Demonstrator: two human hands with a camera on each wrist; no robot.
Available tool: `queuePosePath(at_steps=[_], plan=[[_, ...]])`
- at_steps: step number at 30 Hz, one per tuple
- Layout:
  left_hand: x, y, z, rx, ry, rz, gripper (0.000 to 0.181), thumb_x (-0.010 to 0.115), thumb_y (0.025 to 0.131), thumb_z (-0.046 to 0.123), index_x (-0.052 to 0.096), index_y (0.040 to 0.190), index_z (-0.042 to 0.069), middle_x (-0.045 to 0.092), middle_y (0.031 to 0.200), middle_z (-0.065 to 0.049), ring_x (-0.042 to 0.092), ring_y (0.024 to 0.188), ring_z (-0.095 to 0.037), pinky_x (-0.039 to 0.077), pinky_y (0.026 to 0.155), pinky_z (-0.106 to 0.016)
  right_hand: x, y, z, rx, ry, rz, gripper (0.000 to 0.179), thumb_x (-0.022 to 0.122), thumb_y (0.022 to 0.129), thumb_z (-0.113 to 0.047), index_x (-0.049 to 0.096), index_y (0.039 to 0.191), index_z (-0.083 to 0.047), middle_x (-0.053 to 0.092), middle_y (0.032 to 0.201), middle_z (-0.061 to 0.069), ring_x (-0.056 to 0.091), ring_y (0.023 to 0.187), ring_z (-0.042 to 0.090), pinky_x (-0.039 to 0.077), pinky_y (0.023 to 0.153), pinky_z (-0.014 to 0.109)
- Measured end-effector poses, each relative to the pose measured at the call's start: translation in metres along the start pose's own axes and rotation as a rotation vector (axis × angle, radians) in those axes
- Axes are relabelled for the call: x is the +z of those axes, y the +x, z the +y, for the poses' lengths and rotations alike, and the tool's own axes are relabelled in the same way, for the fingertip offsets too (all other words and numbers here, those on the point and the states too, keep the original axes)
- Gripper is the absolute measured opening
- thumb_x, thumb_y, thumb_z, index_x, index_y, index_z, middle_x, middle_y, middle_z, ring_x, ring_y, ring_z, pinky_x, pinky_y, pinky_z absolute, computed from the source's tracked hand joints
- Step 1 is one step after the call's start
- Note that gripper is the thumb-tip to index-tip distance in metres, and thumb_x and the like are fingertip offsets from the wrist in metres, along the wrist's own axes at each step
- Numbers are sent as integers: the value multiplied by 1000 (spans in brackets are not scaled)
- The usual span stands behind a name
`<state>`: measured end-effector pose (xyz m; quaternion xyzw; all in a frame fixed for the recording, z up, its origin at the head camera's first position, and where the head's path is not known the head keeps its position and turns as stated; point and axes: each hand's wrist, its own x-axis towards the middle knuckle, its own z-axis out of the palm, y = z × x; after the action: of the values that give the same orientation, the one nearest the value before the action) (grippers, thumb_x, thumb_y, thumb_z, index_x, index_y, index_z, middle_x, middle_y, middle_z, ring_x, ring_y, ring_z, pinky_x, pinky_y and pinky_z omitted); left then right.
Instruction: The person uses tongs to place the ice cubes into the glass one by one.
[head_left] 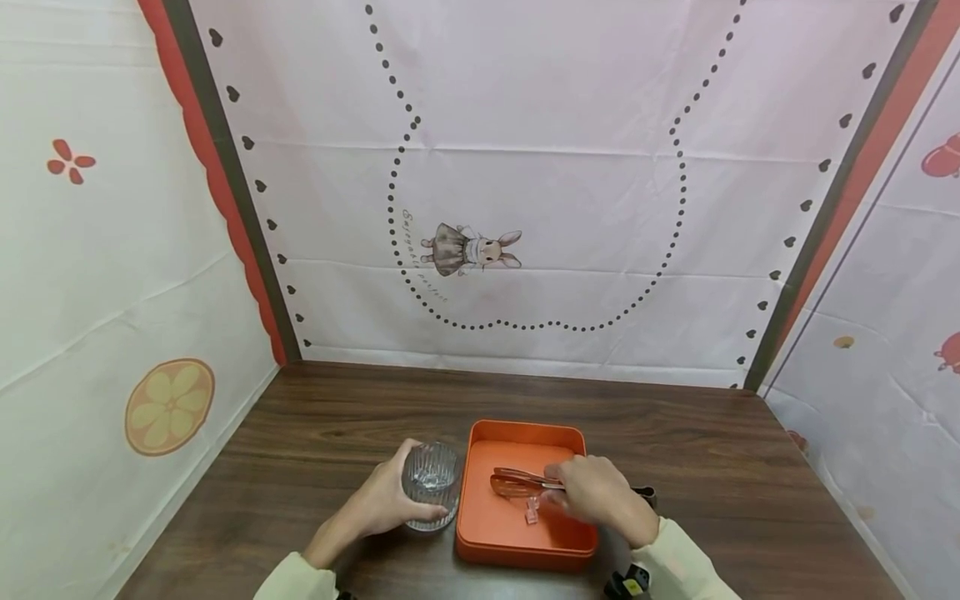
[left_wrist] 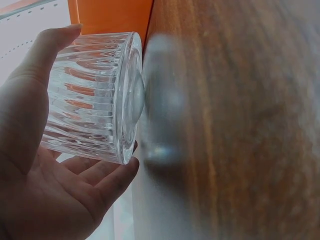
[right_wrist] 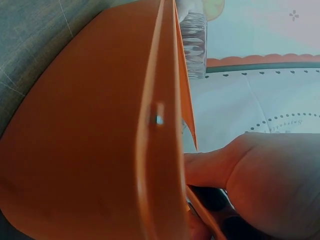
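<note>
My left hand (head_left: 386,498) grips a clear ribbed glass (head_left: 432,483) from its left side, thumb in front and fingers behind. In the left wrist view the glass's thick base (left_wrist: 131,97) is close to the wooden tabletop. Inside a shallow orange box (head_left: 527,560), my right hand (head_left: 596,492) holds a pair of tongs (head_left: 516,482) by the handle end, their tips pointing left. Small clear cubes (head_left: 532,511) lie on the box floor just below the tongs. The box wall (right_wrist: 85,115) hides most of the tongs in the right wrist view.
The glass stands right beside the box's left wall. Dark wood-grain table (head_left: 360,400) surrounds both. Printed cloth walls (head_left: 540,208) close off the back and both sides. A dark band (head_left: 647,497) shows behind the right wrist.
</note>
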<state>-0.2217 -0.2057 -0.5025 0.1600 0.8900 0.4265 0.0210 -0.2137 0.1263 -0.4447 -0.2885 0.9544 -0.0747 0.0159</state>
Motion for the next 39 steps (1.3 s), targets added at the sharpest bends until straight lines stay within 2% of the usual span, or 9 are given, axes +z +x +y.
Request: queuePosePath(at_steps=[17,27,39], plan=[[-1,2,1,11,-5,10,92,93,60,48,43,130,14,64,101,0,61,87,-12,51,76,-31,-1,-1,-1,9,-37,48,25,72,89,-30,53,76,-22,38,57,-9,38,50,9,32,49,30],[1,0,0,5,-10,2,93,93,60,47,42,131,14,64,102,-1,61,88,-13,50,76,-31,3,-3,-3,53,-42,29,18,71,90,-32,59,82,-22,42,59,-9,41,51,10,35,48,30],[0,-2,1,6,-4,6,93,93,60,48,43,131,14,64,101,-1,61,88,-12,50,76,-31,0,-4,0,40,-23,74,17,71,90,-33,61,86,-21,50,63,-6,48,53,12,39,48,34]])
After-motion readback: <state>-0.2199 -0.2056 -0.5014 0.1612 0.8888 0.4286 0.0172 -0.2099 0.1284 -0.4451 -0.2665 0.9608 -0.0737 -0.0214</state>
